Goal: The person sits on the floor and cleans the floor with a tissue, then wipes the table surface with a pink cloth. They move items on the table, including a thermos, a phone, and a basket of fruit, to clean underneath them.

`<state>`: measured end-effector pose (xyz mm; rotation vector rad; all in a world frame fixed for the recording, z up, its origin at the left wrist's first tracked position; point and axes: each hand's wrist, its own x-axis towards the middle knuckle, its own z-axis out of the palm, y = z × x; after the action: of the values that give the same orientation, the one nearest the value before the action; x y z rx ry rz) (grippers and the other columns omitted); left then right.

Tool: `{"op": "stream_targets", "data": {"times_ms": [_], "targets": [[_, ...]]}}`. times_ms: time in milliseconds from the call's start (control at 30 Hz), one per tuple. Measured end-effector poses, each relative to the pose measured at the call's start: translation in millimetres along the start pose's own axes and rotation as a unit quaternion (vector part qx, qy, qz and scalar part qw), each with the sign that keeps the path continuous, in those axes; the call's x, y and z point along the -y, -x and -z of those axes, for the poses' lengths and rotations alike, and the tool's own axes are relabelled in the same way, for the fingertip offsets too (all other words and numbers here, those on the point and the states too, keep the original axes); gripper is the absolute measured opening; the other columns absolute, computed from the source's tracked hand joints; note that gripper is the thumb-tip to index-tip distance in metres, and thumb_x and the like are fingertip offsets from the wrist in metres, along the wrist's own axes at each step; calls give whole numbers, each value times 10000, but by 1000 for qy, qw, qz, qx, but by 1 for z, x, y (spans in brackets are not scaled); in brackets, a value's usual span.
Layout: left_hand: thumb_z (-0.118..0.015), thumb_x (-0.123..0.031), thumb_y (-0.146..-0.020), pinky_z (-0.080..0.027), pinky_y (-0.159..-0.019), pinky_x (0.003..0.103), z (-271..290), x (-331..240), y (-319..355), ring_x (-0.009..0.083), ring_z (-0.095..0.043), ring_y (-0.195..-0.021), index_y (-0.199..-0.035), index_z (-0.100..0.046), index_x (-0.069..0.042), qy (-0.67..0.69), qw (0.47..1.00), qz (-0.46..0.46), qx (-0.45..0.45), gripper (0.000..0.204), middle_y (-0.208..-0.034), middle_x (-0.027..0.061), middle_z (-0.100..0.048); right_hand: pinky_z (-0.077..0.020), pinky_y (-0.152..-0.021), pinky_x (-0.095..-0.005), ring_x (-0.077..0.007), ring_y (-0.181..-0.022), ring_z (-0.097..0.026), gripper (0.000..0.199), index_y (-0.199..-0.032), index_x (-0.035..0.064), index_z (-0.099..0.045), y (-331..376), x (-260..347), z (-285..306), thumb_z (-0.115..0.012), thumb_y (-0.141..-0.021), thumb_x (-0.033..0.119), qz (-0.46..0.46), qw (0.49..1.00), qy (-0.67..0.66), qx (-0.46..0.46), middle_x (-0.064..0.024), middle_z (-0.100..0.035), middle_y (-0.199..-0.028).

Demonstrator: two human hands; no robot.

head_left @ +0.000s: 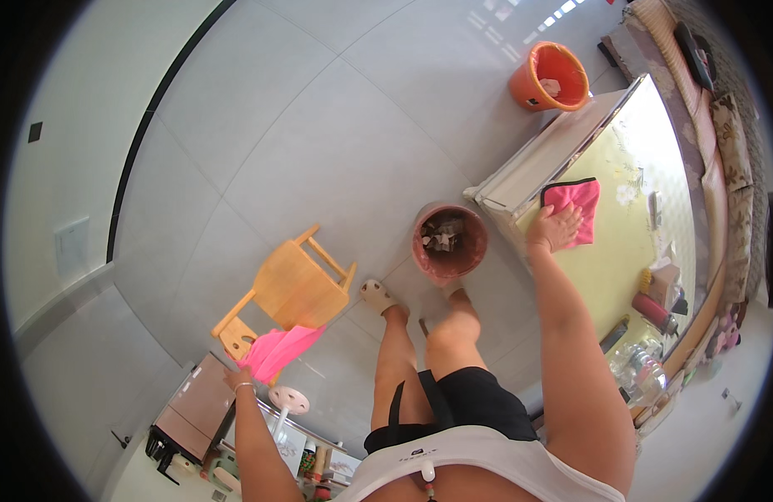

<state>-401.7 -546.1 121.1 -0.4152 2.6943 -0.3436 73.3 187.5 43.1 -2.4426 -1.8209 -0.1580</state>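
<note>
My right hand (558, 227) lies flat, fingers stretched out, on a pink cloth with a dark edge (577, 197). That cloth rests near the corner of a pale yellow-green tabletop (608, 243). Out to the left, my left hand (238, 379) grips the end of a bright pink cloth (278, 351). This second cloth hangs beside a small wooden chair (293, 284), covering part of its edge. The fingers of my left hand are partly hidden by the cloth.
A reddish bin (421, 262) with scraps inside stands by my feet; an orange bin (527, 90) is beyond the table. Bottles, a pink spray can (651, 311) and small items crowd the table's right side. A sofa (732, 159) runs behind it. A white round-topped stand (288, 400) is lower left.
</note>
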Motion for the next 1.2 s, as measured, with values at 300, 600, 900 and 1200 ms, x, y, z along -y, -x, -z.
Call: {"op": "stream_targets", "data": {"times_ms": [300, 600, 900, 1200], "targets": [[-764, -186, -718, -291, -1177, 435, 23, -1, 165, 422, -360, -1381, -1413, -419, 35, -23, 951, -270, 146, 808, -1465, 283, -400, -179, -1199, -512, -367, -1475, -245, 648, -1475, 86, -394, -1, 10, 12, -515, -903, 367, 2, 1000, 13, 6, -156, -316, -1584], [-820, -222, -732, -505, -913, 355, 22, -15, 253, 247, -646, -1002, -1266, -617, 12, 98, 931, -152, 316, 618, -1112, 180, -679, -158, -1196, -544, -387, -1483, -214, 655, -1467, 76, -393, -3, 7, 15, -531, -893, 361, 2, 1000, -8, 8, -176, -296, -1586], [-724, -135, -881, -518, -899, 303, 79, -109, 274, 180, -645, -1029, -1244, -624, 33, 189, 861, -189, 433, 412, -1126, 128, -688, -135, -1204, -534, -369, -1498, -178, 667, -1469, 76, -381, -5, 10, 24, -555, -878, 332, 5, 999, -19, 29, -167, -257, -1603], [-716, -293, -879, -513, -920, 321, 129, -172, 269, 209, -666, -1026, -1268, -625, 4, -64, 851, -288, 435, 498, -1107, 137, -707, -99, -1214, -532, -382, -1509, -133, 740, -1481, 64, -351, -8, 5, 25, -610, -835, 315, 2, 997, -48, 62, -173, -209, -1619]]}}
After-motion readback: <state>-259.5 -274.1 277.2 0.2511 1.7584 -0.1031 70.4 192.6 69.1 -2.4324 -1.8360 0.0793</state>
